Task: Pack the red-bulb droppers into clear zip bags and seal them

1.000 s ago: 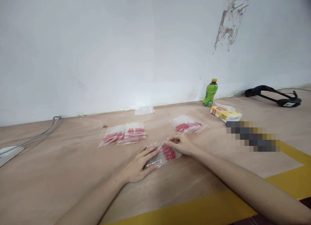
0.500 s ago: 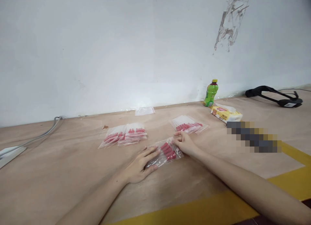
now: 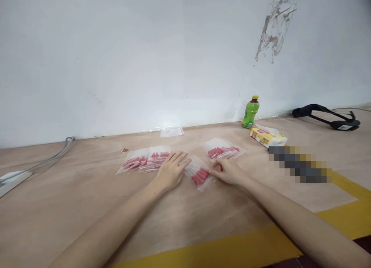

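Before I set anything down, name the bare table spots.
Free: between the white block and left forearm; between that and the right forearm, down to the yellow strip. Crowded: around left hand and right hand, among bags of red pieces.

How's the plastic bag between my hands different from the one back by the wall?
The near bag shows red pieces; the far bag shows none. The near bag lies slanted between your left hand and right hand; the far bag lies roughly along the wall. Both are pale plastic, lying on the table.

Bag stacks (image 3: 219,151) flank a passable gap on the tabletop (image 3: 168,233).
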Action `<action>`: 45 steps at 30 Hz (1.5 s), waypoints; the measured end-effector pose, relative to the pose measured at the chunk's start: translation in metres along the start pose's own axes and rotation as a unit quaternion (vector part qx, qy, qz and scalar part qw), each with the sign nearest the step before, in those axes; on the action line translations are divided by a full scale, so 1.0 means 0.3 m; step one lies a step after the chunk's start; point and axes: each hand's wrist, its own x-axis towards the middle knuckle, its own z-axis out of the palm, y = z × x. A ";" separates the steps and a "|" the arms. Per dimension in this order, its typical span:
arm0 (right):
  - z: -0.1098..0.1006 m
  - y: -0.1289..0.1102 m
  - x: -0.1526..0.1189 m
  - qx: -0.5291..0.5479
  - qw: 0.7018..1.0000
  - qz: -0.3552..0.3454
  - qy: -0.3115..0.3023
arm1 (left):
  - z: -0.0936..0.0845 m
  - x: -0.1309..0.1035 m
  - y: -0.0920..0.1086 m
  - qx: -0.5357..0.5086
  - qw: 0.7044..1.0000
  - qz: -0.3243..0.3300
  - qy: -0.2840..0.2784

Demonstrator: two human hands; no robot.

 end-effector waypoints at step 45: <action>0.053 0.029 0.029 -0.274 0.878 -0.381 0.093 | 0.083 -0.075 -0.060 0.097 0.982 0.152 0.054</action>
